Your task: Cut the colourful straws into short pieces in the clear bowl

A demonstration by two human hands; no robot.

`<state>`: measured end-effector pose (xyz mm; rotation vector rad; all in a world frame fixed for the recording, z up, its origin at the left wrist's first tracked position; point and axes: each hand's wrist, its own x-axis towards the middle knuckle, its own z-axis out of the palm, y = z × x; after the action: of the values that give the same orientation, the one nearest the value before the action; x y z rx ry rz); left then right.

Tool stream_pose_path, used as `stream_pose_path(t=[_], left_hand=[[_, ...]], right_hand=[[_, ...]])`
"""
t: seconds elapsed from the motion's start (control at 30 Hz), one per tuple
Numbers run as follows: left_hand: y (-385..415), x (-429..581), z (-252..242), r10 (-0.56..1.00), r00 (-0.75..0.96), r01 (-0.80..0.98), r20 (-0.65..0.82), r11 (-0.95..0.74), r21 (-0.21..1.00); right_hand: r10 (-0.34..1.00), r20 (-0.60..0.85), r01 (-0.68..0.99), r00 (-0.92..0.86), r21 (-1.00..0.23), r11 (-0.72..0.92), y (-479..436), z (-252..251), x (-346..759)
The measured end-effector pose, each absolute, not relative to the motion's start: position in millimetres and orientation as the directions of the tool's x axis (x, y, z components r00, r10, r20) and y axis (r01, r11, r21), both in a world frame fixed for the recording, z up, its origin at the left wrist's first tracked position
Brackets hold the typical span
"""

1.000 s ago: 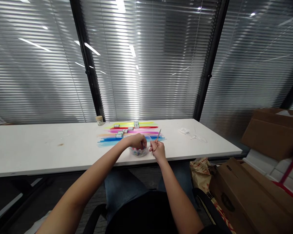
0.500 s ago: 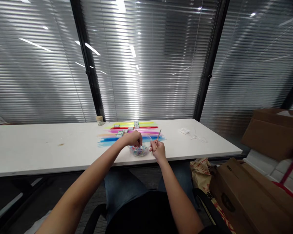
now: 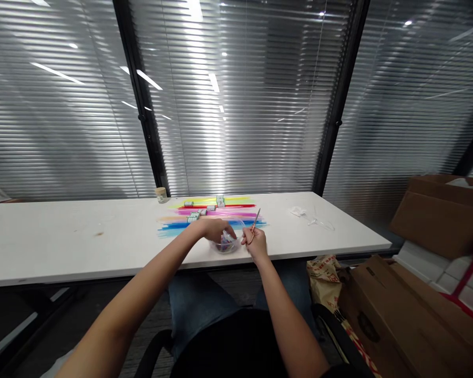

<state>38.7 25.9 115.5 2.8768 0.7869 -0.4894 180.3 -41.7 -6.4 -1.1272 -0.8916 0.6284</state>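
In front of me near the table edge stands a clear round bowl of small coloured pieces. My left hand reaches down into it from the left, its fingers bent around some of the pieces; their tips are partly hidden. Just right of the bowl, my right hand is closed on a pair of scissors with copper-coloured handles, blades pointing up. A clear curved edge, perhaps a lid, shows behind the bowl. Beyond lie blue pipe cleaners and other coloured bundles with paper labels.
A small jar with a tan lid stands at the table's back edge. To the right lie a white bundle and a thin clear loop. Cardboard boxes and a paper bag are beside my chair. Blinds rise behind the white table.
My left hand has lowered from above the bowl into it, and its fingers have stretched down among the pieces. My right hand and the scissors have stayed in place.
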Motion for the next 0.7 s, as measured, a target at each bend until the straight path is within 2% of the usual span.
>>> stream_pose_path(t=[0.1,0.23,0.47,0.7], left_hand=[[22.9,40.9,110.6,0.426,0.832,0.470,-0.356,-0.882,0.043],[23.6,44.6,101.8,0.348,0.896,0.381,-0.277,-0.921,0.076],[23.1,50.4,91.5,0.243,0.956,0.277,-0.163,-0.932,0.235],[31.2,47.1,89.7,0.343,0.932,0.363,-0.122,-0.879,0.308]], right_hand=[[0.810,0.281,0.003,0.515,-0.945,0.327,-42.2,-5.3,179.4],[0.809,0.292,-0.010,0.511,-0.939,0.345,-42.5,-4.2,178.5],[0.811,0.318,0.016,0.492,-0.934,0.356,-41.0,-7.0,179.5],[0.810,0.307,-0.003,0.499,-0.934,0.356,-39.8,-7.3,179.8]])
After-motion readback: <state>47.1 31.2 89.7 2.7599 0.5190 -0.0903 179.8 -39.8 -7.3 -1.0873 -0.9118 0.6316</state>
